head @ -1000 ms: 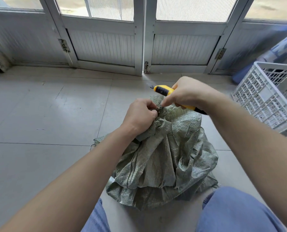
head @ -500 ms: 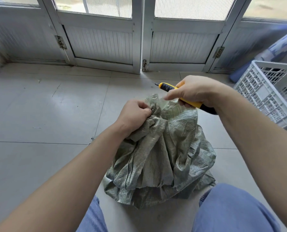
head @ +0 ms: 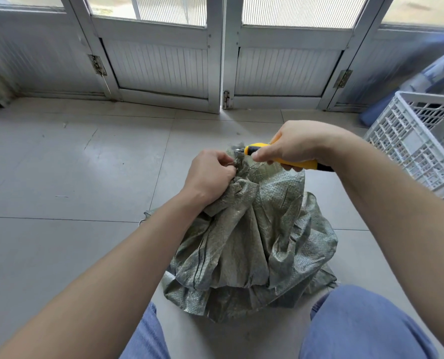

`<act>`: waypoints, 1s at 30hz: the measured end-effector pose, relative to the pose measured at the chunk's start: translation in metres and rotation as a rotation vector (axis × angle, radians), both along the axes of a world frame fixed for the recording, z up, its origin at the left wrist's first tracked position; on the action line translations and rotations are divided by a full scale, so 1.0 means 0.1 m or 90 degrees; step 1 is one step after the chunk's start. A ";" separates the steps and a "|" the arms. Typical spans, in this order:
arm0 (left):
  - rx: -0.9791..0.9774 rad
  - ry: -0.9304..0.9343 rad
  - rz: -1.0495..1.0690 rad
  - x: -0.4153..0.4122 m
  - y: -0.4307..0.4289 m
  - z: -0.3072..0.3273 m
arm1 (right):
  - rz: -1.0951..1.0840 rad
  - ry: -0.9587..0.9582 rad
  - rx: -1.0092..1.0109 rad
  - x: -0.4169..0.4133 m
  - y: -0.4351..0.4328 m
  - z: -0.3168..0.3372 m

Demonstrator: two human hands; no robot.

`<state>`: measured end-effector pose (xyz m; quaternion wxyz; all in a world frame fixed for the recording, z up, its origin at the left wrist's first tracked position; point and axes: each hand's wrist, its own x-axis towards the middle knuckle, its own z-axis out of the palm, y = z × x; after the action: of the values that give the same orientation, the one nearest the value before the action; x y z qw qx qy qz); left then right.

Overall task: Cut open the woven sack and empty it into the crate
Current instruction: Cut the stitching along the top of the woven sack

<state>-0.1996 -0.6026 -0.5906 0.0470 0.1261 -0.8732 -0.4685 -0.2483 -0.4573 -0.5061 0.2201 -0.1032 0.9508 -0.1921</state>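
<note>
Blue denim covers the knees (head: 366, 322) at the bottom of the view, and between them a grey-green woven sack (head: 247, 242) slumps on the tiled floor (head: 60, 164). Its cloth is drawn up into a bunched neck.

The left hand (head: 210, 174) grips that neck, fingers curled tight round the gathered cloth. Just beside it, the right hand (head: 296, 143) has its fingers wrapped round a yellow knife (head: 300, 165). The knife's nose points at the tied top, touching or nearly touching it. The blade is too small to make out.

As far as I can judge, the task is at its start. The neck looks closed, no slit shows in the cloth, and nothing has spilled. The cut, the carry and the tipping-out all remain.

The knife tip sits very close to the left fingers, so the stroke has little room and is safest drawn away from that hand.

Bare tiles lie open to the left and ahead. The white lattice crate (head: 407, 143) stands well apart at the right, near the wall, with its rim higher than the sack's bulk, so the sack will need lifting over it. Beyond, white panelled doors (head: 161, 68) close off the floor.
</note>
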 end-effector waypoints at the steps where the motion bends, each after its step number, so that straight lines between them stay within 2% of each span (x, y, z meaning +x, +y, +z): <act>1: -0.004 0.004 -0.009 0.01 0.01 0.00 | -0.013 -0.014 -0.043 -0.01 -0.02 -0.01; 3: -0.006 0.016 -0.019 0.02 0.04 0.02 | -0.040 -0.030 -0.110 -0.04 -0.07 -0.03; 9: -0.007 -0.002 -0.031 0.04 -0.07 0.00 | -0.195 0.022 -0.285 -0.12 -0.06 -0.07; 15: 0.032 0.015 0.005 0.01 -0.09 0.01 | -0.138 -0.022 -0.226 -0.12 -0.05 -0.13; 18: 0.151 0.003 0.036 0.00 -0.11 0.06 | -0.100 -0.021 -0.206 -0.13 -0.09 -0.17; 22: 0.253 -0.008 0.001 0.05 -0.15 0.11 | -0.061 -0.127 -0.266 -0.14 -0.17 -0.26; 25: 0.234 -0.015 0.017 0.05 -0.19 0.09 | -0.049 -0.138 -0.226 -0.14 -0.23 -0.33; 28: 0.163 -0.021 0.078 0.03 -0.27 0.04 | -0.102 -0.086 -0.202 -0.18 -0.20 -0.36; 30: 0.156 -0.026 0.069 0.04 -0.29 0.03 | -0.140 -0.065 -0.201 -0.20 -0.15 -0.36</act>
<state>-0.1958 -0.6317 -0.5875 0.0387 0.1878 -0.8022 -0.5655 -0.2681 -0.4727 -0.5422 0.2266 -0.0219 0.9021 -0.3665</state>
